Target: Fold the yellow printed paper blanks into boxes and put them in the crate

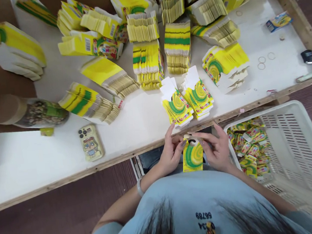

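You have a small yellow carton (193, 157) at the near side of the table (135, 134), in front of your shirt, its printed green-and-yellow swirl facing up. Your left hand (169, 156) pinches its upper left corner between thumb and fingers; your right hand (218, 150) is closed on the upper right corner, thumb low and index finger reaching across the top edge.

It looks like thin printed card, so expect it to be very light, a little springy and slick on the coated side. The creases and end flaps would be the weak parts: hold it by the side edges near the top, with light fingertips, since a hard squeeze could buckle the panel. Whether it is fully opened out is hard to tell, as your fingers hide the top.

Just beyond your fingers, two small stacks of cartons (178, 109) lie near the wooden edge, white flaps pointing away; your left fingertips come close to the left one and could nudge it. Bundled cartons (147, 60) crowd the table farther back. At your right, a white basket (297, 106) holds many small filled-looking packs (252, 146), its rim near your right forearm. A phone (92, 143) lies well off to the left, with a jar (40, 111) beyond it.
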### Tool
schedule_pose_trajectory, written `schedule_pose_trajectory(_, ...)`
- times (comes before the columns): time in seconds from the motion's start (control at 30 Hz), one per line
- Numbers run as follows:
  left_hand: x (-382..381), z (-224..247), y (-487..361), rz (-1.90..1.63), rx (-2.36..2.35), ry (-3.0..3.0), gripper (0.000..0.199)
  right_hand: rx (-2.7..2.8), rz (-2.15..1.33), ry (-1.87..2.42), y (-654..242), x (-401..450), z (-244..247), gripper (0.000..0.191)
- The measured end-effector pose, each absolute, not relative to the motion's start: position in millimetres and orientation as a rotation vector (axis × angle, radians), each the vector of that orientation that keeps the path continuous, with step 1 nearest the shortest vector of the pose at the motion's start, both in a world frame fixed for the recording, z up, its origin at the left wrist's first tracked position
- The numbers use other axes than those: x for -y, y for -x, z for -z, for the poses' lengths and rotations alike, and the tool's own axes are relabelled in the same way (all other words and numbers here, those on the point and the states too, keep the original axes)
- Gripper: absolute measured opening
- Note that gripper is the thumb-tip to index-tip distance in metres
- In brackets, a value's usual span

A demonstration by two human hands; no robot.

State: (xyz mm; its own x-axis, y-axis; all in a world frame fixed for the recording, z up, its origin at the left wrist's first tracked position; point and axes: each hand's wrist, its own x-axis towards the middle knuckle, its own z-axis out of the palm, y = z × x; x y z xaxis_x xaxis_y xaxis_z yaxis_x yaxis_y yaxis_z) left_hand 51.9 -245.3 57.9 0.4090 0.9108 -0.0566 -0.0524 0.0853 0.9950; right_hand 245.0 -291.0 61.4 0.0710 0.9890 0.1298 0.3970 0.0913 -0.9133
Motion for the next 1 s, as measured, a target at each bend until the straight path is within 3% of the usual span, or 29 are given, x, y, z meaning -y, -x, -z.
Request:
schedule_pose_trajectory(0.17,239,-63,-47,-0.75,-0.821,-1.45,0.053,1.667,-0.951,1.202,-264,292,-69,0.041)
schedule_pose_trajectory(0.33,237,-69,-46,-0.735,-0.881,-1.521,0.041,1.29,-1.452,1.334,-258,284,-87,0.049)
schedule_pose_trajectory(0.43,239,-72,-48,-0.732,-0.917,-1.41,0.038,1.223,-1.659,1.298,-257,280,-98,0.044)
schedule_pose_trajectory(0.7,241,-71,-50,-0.733,-0.887,-1.449,0.032,1.182,-1.696,1.334,-262,282,-103,0.047)
schedule_pose_trajectory(0.83,237,-62,-48,-0.821,-0.836,-1.674,0.041,1.09,-1.749,1.25,-262,283,-94,0.042)
schedule_pose_trajectory(1.0,153,-55,-53,-1.033,-1.075,-2.063,0.035,1.198,-1.207,1.59,-320,287,-96,0.029)
